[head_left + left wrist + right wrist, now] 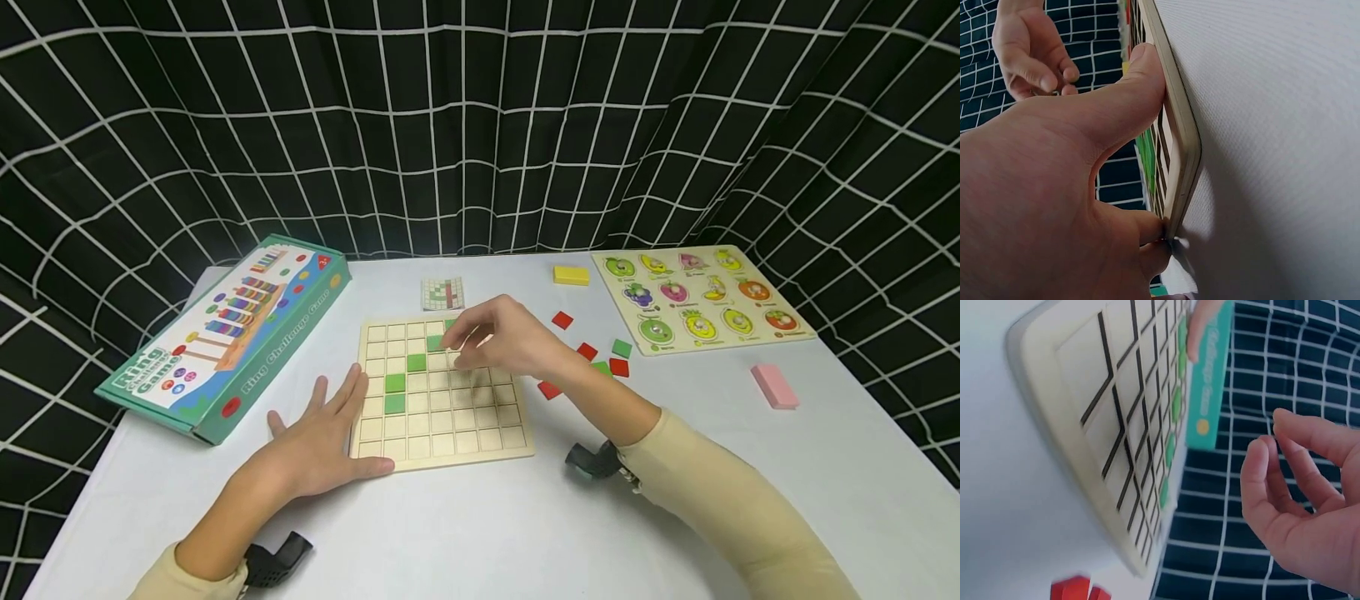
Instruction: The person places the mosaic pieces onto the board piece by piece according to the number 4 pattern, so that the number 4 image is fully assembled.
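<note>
A wooden grid board [457, 446] lies on the white table, several green square tiles [394, 383] sitting in its cells in a stepped line. My left hand [318, 442] rests at the board's left side, fingers spread against the edge and thumb [1141, 81] lying on the near rim. Over the board's upper part hovers my right hand [506, 337]. Its fingers are bent, and in the right wrist view a gap shows between thumb and fingertips [1282, 419], with nothing between them. Part of the top rows is hidden behind that hand.
Loose red tiles [562, 320] and green tiles [622, 348] are scattered right of the board. A small pattern card [442, 294] lies behind it. Around stand a game box [247, 333], a yellow block [571, 276], a fruit board [701, 300] and a pink block [776, 387].
</note>
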A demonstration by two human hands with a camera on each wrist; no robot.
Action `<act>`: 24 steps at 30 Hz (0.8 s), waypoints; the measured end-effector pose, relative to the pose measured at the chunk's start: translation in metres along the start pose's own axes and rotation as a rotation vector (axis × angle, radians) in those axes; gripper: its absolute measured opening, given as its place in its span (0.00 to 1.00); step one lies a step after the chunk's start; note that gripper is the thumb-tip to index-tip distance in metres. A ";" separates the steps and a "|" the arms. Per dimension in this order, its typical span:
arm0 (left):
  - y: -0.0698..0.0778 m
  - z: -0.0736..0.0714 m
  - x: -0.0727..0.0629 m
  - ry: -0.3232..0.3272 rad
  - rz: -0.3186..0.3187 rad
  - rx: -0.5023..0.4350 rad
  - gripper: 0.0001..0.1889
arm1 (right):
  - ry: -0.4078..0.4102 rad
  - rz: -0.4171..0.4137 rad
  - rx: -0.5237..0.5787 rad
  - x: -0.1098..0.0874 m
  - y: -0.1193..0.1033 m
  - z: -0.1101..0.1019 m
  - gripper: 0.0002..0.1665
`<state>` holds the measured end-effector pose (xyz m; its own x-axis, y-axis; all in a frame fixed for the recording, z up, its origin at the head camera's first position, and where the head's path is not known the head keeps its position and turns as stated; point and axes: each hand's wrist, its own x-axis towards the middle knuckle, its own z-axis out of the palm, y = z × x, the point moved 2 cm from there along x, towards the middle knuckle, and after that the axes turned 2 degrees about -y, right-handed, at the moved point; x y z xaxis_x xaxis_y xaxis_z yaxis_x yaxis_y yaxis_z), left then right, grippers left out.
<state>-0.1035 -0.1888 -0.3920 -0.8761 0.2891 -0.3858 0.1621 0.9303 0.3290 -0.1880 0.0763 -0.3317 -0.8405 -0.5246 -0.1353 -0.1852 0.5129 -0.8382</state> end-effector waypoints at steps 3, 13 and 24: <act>0.000 0.000 0.001 0.001 0.001 -0.001 0.69 | 0.022 0.007 -0.005 -0.007 0.007 -0.010 0.13; 0.000 -0.001 -0.001 -0.007 0.000 -0.008 0.69 | 0.101 0.088 -0.016 -0.032 0.026 -0.045 0.13; 0.000 0.001 0.000 -0.005 0.005 -0.010 0.69 | 0.110 0.131 -0.042 -0.056 0.052 -0.082 0.13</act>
<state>-0.1032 -0.1889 -0.3926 -0.8728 0.2951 -0.3887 0.1618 0.9264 0.3399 -0.1923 0.1888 -0.3244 -0.9091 -0.3752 -0.1810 -0.0900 0.6012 -0.7940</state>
